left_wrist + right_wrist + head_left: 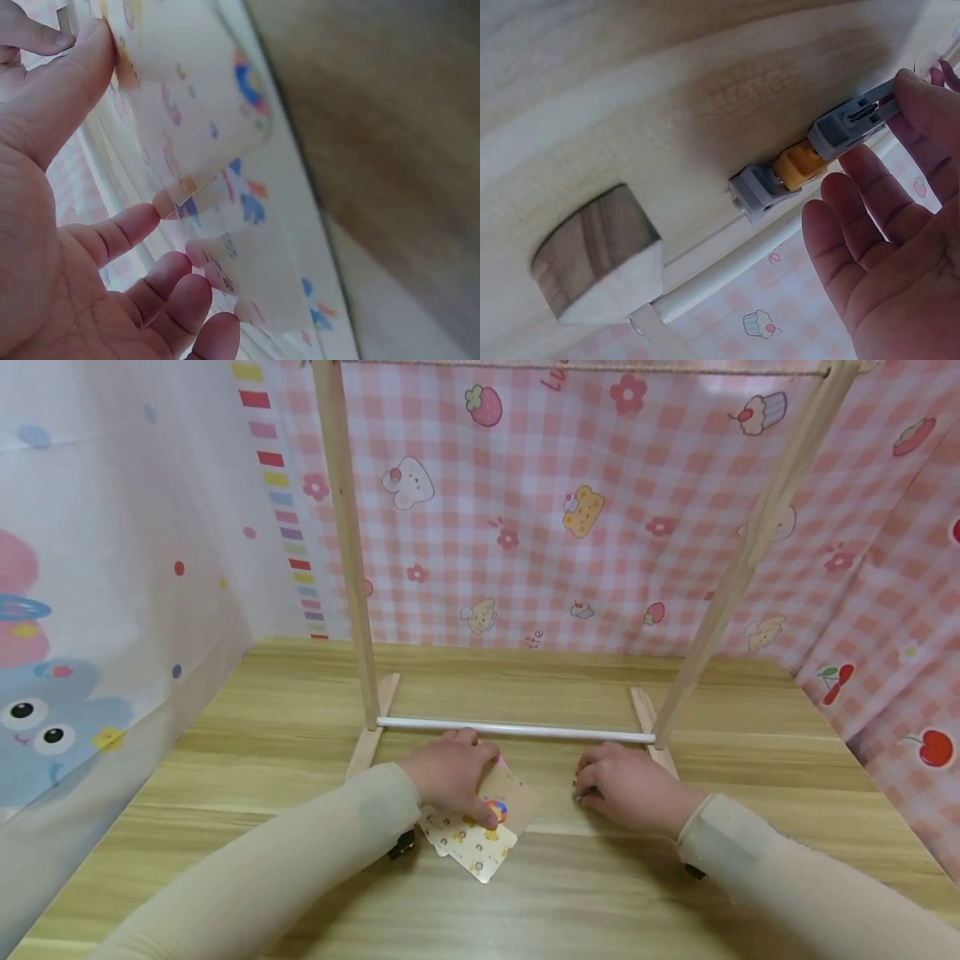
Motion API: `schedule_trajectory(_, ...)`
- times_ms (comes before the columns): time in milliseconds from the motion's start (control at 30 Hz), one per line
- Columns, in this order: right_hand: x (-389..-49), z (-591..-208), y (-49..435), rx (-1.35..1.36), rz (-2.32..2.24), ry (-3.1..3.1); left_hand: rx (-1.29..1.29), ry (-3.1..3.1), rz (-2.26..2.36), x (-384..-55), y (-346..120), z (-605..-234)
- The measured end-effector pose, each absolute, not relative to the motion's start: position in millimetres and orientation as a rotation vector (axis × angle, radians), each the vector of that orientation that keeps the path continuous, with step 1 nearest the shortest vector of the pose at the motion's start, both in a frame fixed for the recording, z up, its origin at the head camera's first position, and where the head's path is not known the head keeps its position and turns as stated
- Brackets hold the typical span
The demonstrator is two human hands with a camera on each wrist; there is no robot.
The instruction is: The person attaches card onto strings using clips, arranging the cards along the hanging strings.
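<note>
My left hand (453, 774) lies over several thin patterned cards (480, 852) on the wooden table, thumb on their face and fingertips at their edge. The cards overlap and fan out, one with a colourful print beneath the thumb. To the right, my right hand (626, 785) pinches a grey clothespin (847, 124) between thumb and forefinger, close over the table. Beside that clothespin, in a row, are an orange clothespin (800, 165) and another grey clothespin (757, 191). From the head view, my right hand mostly hides these clothespins.
A wooden stand with a left post (348, 543) and a right post (742, 560) rises behind my hands. A white rod (517, 728) joins the posts near the table (480, 927), and a cord (585, 368) runs across the top. Patterned curtains hang behind and at both sides.
</note>
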State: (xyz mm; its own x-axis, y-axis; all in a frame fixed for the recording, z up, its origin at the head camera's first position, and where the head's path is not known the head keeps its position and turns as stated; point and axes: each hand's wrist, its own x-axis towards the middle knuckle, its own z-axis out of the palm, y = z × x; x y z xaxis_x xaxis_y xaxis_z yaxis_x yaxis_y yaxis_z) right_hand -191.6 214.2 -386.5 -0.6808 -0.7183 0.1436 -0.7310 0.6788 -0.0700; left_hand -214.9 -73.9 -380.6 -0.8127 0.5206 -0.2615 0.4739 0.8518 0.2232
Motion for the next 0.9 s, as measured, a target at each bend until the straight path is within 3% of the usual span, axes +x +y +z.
schedule_trajectory(900, -191, -386, 207, 1.157, 0.275, -2.771, 0.625, 2.674, 0.35, -226, -72, -380)
